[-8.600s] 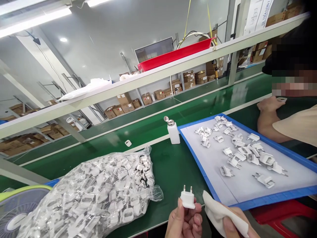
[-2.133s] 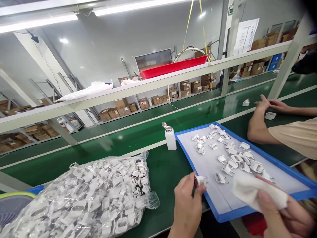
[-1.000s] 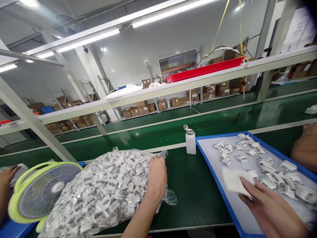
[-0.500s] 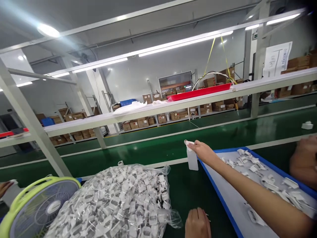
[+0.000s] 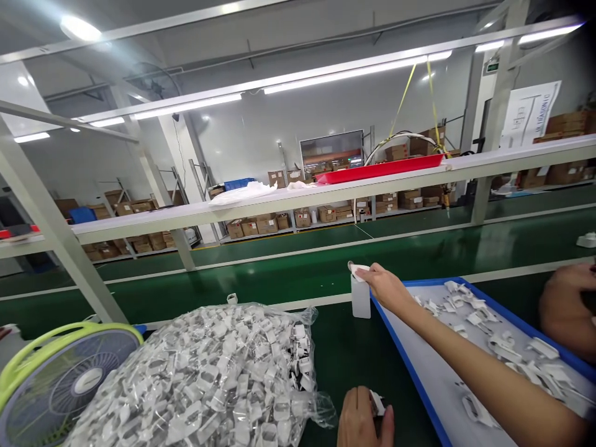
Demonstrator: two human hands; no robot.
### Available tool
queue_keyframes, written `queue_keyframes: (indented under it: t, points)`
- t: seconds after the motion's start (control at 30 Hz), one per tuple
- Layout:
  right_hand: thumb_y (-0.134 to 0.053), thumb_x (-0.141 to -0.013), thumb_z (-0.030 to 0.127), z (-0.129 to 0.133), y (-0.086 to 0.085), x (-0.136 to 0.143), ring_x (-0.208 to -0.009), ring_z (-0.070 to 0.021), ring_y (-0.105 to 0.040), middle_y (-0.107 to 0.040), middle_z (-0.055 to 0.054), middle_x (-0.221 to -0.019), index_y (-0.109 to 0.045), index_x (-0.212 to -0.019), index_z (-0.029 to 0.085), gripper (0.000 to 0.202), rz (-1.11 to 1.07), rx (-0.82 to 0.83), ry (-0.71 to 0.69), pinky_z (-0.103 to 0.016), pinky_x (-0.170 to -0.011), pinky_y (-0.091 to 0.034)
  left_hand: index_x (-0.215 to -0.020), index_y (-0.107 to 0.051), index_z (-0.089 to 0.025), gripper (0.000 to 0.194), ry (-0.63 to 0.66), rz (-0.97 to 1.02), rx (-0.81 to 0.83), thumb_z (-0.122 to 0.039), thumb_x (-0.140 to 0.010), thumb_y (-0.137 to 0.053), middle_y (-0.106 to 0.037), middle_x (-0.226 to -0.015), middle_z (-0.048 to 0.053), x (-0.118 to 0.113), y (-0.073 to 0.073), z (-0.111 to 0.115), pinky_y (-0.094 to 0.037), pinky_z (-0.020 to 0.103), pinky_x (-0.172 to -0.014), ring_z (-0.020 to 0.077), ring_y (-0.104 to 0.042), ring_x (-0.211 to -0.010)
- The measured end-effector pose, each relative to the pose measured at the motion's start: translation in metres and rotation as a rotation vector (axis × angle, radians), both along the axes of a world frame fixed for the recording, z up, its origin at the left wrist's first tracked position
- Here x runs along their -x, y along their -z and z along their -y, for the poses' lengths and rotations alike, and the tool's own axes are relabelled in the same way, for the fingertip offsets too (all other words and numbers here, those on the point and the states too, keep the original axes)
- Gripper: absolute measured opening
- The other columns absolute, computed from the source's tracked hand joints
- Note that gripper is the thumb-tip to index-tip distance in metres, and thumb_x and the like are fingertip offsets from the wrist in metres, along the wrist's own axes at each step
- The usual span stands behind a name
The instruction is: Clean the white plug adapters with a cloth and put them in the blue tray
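My right hand [image 5: 385, 287] reaches in from the right, thumb and fingers closed on the top of a white bottle-shaped piece [image 5: 361, 299] that hangs upright over the green belt. At the bottom edge my left hand [image 5: 361, 421] is closed on a small white part [image 5: 377, 403], which shows between thumb and fingers. Left of my hands lies a clear plastic bag [image 5: 223, 372] filled with several small white parts. Under my right forearm, a blue-rimmed tray [image 5: 407, 357] holds several loose white parts.
A green-rimmed fan [image 5: 84, 382] stands at the lower left. Another person's hand [image 5: 565, 304] is at the right edge. A raised shelf [image 5: 279, 202] with a red tray [image 5: 382, 171] crosses above the green belt [image 5: 288, 273]. One white part [image 5: 231, 298] lies behind the bag.
My left hand has turned and shifted slightly left, and a white part now shows in its grip. My right hand keeps nearly the same position. The view has shifted slightly.
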State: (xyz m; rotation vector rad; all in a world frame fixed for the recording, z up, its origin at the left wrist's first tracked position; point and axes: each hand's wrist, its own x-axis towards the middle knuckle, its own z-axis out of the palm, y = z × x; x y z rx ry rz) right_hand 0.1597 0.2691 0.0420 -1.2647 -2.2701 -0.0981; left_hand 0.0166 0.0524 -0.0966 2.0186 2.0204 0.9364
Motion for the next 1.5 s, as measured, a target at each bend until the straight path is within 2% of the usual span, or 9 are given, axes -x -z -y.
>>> queue_keyframes:
  t: [0.17,0.37,0.53,0.73,0.87,1.0,1.17,1.33,1.5]
  points:
    - [-0.063,-0.1,0.037,0.002,-0.004,-0.002,-0.095,-0.0194,-0.066,-0.065,-0.007,-0.116,-0.063,-0.123,0.018,0.029,-0.156,0.072,-0.009,-0.039,-0.082,-0.058,-0.145,-0.053,-0.019,0.071,0.237,0.253,0.132,-0.02,-0.078,-0.077,-0.063,-0.14,0.014,0.02,-0.017,0.004,-0.045,0.041,-0.111,0.0326,-0.054,-0.133]
    - [-0.062,-0.1,0.042,0.031,-0.011,-0.001,-0.101,-0.0217,-0.066,-0.066,-0.007,-0.118,-0.065,-0.12,0.018,0.031,-0.633,0.261,0.075,-0.043,-0.088,-0.056,-0.13,-0.066,-0.022,0.051,0.365,0.299,0.168,-0.003,-0.084,-0.057,-0.07,-0.128,0.009,0.036,-0.024,0.011,-0.043,0.04,-0.112,0.0266,-0.058,-0.124]
    - [-0.05,-0.102,0.054,0.126,0.013,0.01,-0.088,-0.0221,-0.07,-0.073,-0.009,-0.099,-0.07,-0.113,0.013,0.047,-1.098,0.563,0.142,-0.033,-0.071,-0.058,-0.131,-0.066,-0.022,0.055,0.32,0.355,0.25,-0.002,-0.082,-0.053,-0.07,-0.115,0.011,0.051,-0.032,0.022,-0.053,0.034,-0.095,0.0242,-0.067,-0.105]
    - [-0.061,-0.092,0.063,0.234,0.085,0.029,-0.094,-0.0279,-0.072,-0.077,-0.01,-0.1,-0.075,-0.114,0.017,0.052,-1.383,0.709,0.285,-0.033,-0.078,-0.059,-0.115,-0.071,-0.023,0.044,0.29,0.356,0.216,-0.002,-0.081,-0.055,-0.071,-0.11,0.008,0.056,-0.04,0.026,-0.053,0.034,-0.092,0.025,-0.067,-0.101]
    - [-0.055,-0.1,0.035,0.247,0.132,0.029,-0.085,-0.0226,-0.071,-0.074,-0.008,-0.096,-0.071,-0.131,0.027,0.035,-0.96,0.305,0.138,-0.028,-0.073,-0.06,-0.114,-0.073,-0.022,0.038,0.279,0.312,0.229,-0.007,-0.083,-0.058,-0.071,-0.101,0.007,0.057,-0.037,0.023,-0.054,0.031,-0.081,0.022,-0.066,-0.086]
    - [-0.042,-0.094,0.003,0.237,0.153,0.023,-0.091,-0.0208,-0.068,-0.071,-0.009,-0.127,-0.04,-0.158,0.032,0.07,-0.57,0.05,-0.218,-0.032,-0.08,-0.062,-0.113,-0.077,-0.022,0.043,0.304,0.24,0.265,-0.006,-0.076,-0.062,-0.066,-0.081,0.002,0.059,-0.041,0.019,-0.051,0.026,-0.07,0.0184,-0.061,-0.072]
    - [-0.041,-0.089,-0.005,0.239,0.162,0.012,-0.083,-0.022,-0.068,-0.06,-0.013,-0.144,-0.013,-0.166,0.023,0.086,-0.328,0.008,-0.299,-0.036,-0.076,-0.062,-0.097,-0.081,-0.021,0.032,0.32,0.217,0.329,-0.007,-0.074,-0.063,-0.056,-0.069,-0.003,0.062,-0.046,0.013,-0.044,0.023,-0.063,0.0151,-0.055,-0.065]
    - [-0.045,-0.091,-0.002,0.242,0.164,0.0,-0.082,-0.0233,-0.07,-0.063,-0.015,-0.138,-0.022,-0.164,0.017,0.079,-0.174,-0.1,-0.336,-0.035,-0.072,-0.062,-0.106,-0.081,-0.021,0.035,0.345,0.276,0.358,-0.009,-0.075,-0.068,-0.058,-0.073,-0.001,0.068,-0.04,0.009,-0.043,0.023,-0.063,0.0147,-0.055,-0.065]
    - [-0.036,-0.088,-0.009,0.229,0.143,0.007,-0.083,-0.0184,-0.065,-0.068,-0.014,-0.133,-0.035,-0.157,0.011,0.072,-0.308,-0.023,-0.36,-0.03,-0.077,-0.06,-0.103,-0.081,-0.02,0.032,0.357,0.26,0.396,-0.009,-0.076,-0.069,-0.056,-0.072,-0.001,0.067,-0.044,0.008,-0.041,0.024,-0.064,0.0156,-0.054,-0.066]
